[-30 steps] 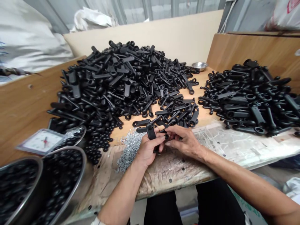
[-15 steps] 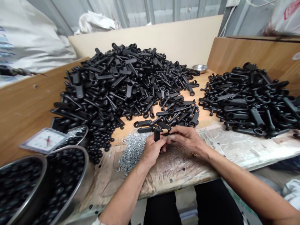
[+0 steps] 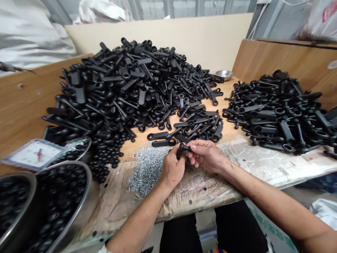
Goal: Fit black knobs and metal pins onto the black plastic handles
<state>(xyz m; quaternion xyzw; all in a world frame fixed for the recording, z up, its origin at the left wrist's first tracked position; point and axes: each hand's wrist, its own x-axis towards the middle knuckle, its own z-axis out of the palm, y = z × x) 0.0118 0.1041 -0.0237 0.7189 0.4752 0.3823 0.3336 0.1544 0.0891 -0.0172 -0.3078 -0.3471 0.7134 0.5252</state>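
My left hand (image 3: 173, 168) is closed around a black crank handle (image 3: 180, 151), its end sticking up above the thumb. The fingers of my right hand (image 3: 209, 154) pinch the tip of the knob (image 3: 187, 149) that points right from the handle. Part of the handle is hidden in the left palm. Just left of my hands lies a heap of small silver pins (image 3: 147, 168). Beyond them, loose black crank handles (image 3: 202, 121) lie on the wooden table, several of them close to my fingertips.
A tall pile of black handles (image 3: 126, 84) fills the back left. A second pile (image 3: 276, 116), with knobs on the handles, lies right. Metal bowls of black knobs (image 3: 64, 200) and a white clock (image 3: 37, 153) stand left. A small metal dish (image 3: 224, 74) sits at the back.
The handle has turned in my left hand, and its knob now points right. My right fingers have shifted onto the knob's tip. The view has swung slightly right.
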